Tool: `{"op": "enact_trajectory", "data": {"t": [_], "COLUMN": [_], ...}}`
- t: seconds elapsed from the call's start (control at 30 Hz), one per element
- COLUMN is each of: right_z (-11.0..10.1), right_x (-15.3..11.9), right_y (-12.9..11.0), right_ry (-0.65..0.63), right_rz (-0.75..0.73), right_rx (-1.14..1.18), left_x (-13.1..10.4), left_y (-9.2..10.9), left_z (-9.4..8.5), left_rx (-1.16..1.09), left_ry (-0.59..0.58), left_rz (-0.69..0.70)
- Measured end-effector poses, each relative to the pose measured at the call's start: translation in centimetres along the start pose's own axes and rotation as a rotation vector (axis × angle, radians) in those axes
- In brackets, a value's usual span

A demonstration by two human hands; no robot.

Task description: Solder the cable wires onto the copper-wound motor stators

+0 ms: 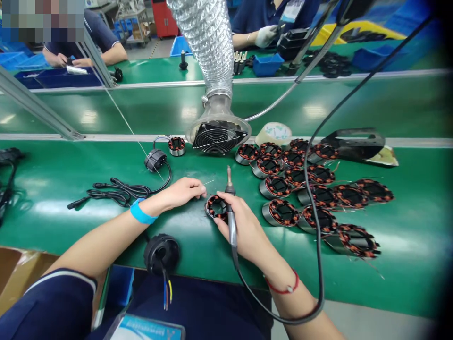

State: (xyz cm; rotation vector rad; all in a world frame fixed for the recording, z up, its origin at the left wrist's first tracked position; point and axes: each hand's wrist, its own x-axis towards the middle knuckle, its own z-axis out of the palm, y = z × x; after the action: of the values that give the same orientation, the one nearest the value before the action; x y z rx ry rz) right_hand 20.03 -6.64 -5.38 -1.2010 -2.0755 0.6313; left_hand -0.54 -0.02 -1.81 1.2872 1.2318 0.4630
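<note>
My right hand (240, 222) holds a soldering iron (231, 222) with its tip pointing away from me, and its thumb and fingers also grip a small ring-shaped stator (216, 207) with copper windings. Just left of the stator, my left hand (187, 192) is closed in a pinch near a thin wire (209, 182) that runs out from the fingertips. Beyond the hands sit a black round housing (155, 160) with a cable and a single stator (177, 146). Near the front edge lies another black housing (162, 254) with coloured wires.
Several stators (281, 212) stand in rows on the right of the green bench (219, 262). A fume extractor (219, 134) hangs ahead, beside a tape roll (273, 133). The iron's black cable (318, 236) loops across the right. Two people work across the bench.
</note>
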Motion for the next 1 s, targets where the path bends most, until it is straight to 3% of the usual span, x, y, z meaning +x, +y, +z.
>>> {"op": "enact_trajectory", "data": {"t": [0.1,0.17,0.27,0.37,0.5,0.67,0.77,0.93,1.0], "right_z": [0.6,1.0,1.4,1.4,1.5,1.8,1.8,1.9,1.9], "right_x": [-1.0,-1.2,-1.1,-0.9,-1.0,-1.2,-1.1,-1.2,-1.2], "right_y": [-0.4,-0.3,0.0,0.3,0.2,0.0,0.0,0.3,0.4], "right_ry": [0.042,0.053,0.032,0.071,0.114,0.123,0.122,0.114,0.118], "right_rz": [-0.041,-0.058,-0.090,-0.099,-0.063,-0.060,-0.068,-0.058,-0.039], "right_rx": [0.034,0.063,0.088,0.052,0.002,-0.003,-0.006,-0.024,-0.023], "left_x": [-0.8,-0.9,-0.6,-0.4,-1.9,-4.0,-3.6,-1.5,-1.3], "left_y": [-0.2,-0.2,-0.1,0.1,-0.1,-0.5,-0.5,-0.3,-0.4], "left_z": [-0.6,-0.5,0.5,1.5,1.1,0.0,0.3,1.3,1.3], "left_rx": [0.050,-0.039,-0.241,-0.300,-0.092,0.142,0.071,-0.219,-0.237], "left_ry": [-0.131,-0.180,-0.189,-0.132,-0.080,-0.249,-0.205,-0.205,-0.199], "left_rz": [-0.019,-0.075,-0.126,-0.099,-0.032,-0.004,0.033,-0.032,-0.034]}}
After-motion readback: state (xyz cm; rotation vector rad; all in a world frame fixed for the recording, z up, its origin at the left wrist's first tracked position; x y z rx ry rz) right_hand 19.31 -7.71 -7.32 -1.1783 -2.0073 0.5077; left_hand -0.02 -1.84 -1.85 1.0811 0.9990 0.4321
